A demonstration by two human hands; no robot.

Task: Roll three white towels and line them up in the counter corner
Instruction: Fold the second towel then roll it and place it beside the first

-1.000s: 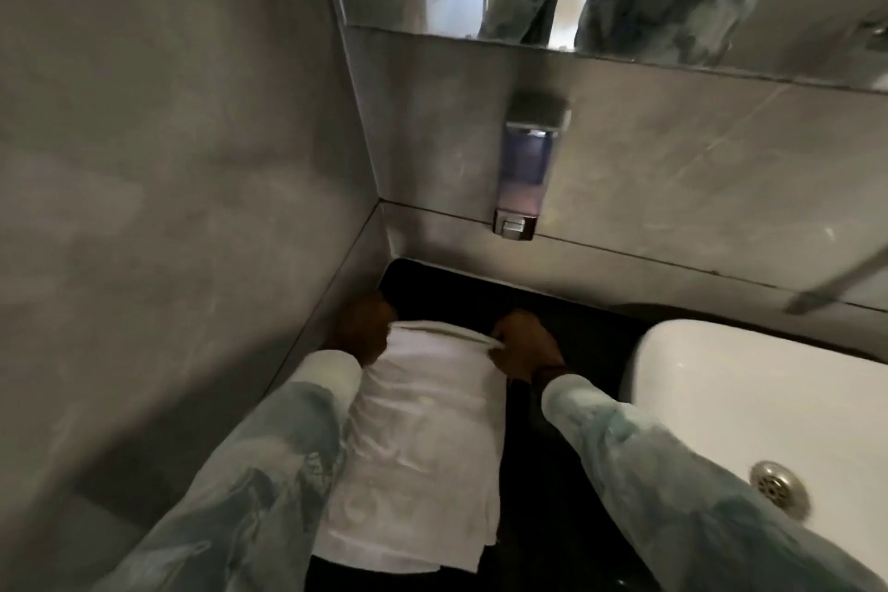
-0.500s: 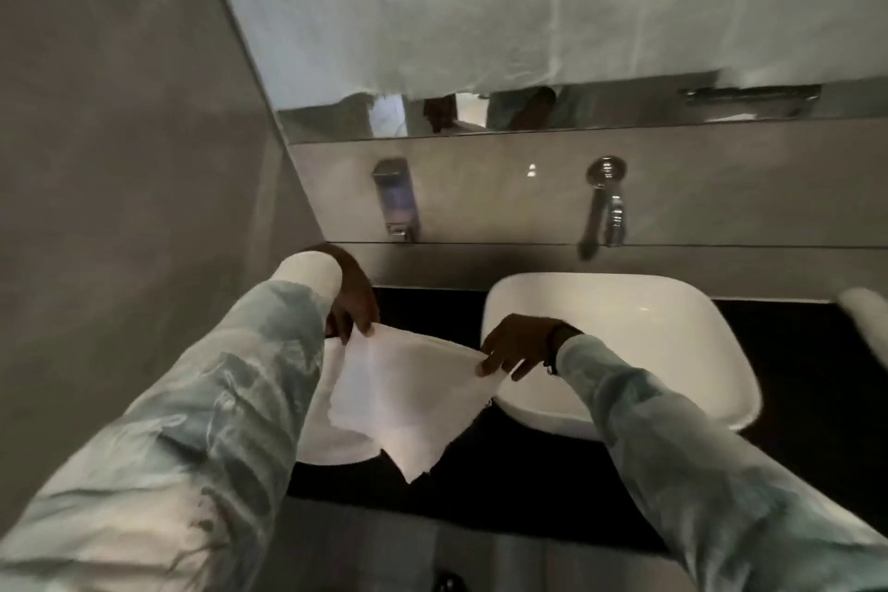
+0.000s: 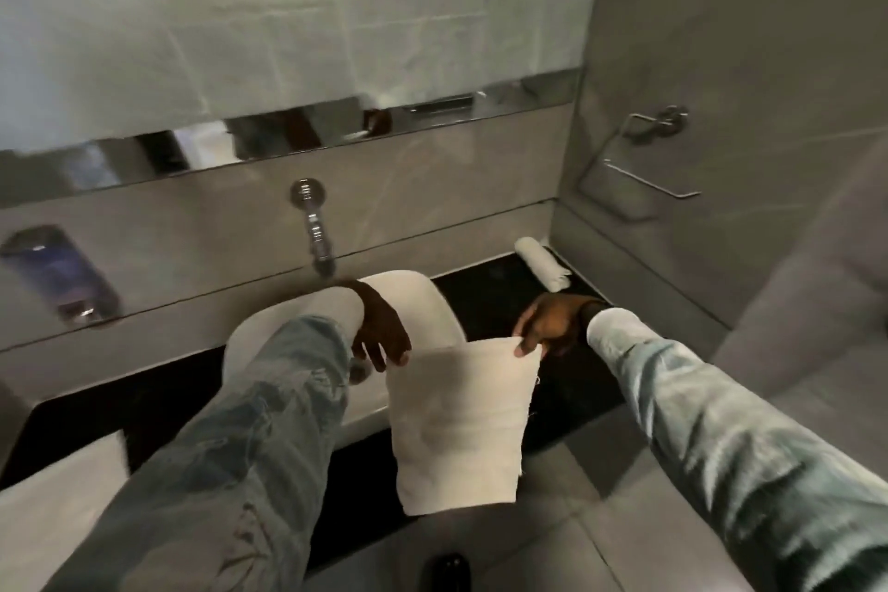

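Observation:
A flat white towel (image 3: 459, 423) hangs in the air in front of the sink, held by its two top corners. My left hand (image 3: 382, 332) pinches the top left corner and my right hand (image 3: 548, 322) pinches the top right corner. One rolled white towel (image 3: 543, 263) lies on the black counter (image 3: 485, 284) in the far right corner, against the right wall. Another white towel (image 3: 53, 490) lies flat on the counter at the lower left, partly behind my left sleeve.
A white basin (image 3: 432, 303) sits in the middle of the counter under a wall tap (image 3: 314, 231). A soap dispenser (image 3: 57, 274) hangs on the back wall at left. Metal holders (image 3: 648, 159) are mounted on the right wall. Grey floor tiles lie below.
The towel was lifted off the left end of the counter and carried rightward past the basin. It now hangs unfolded between both hands, and the view has swung right to the far corner.

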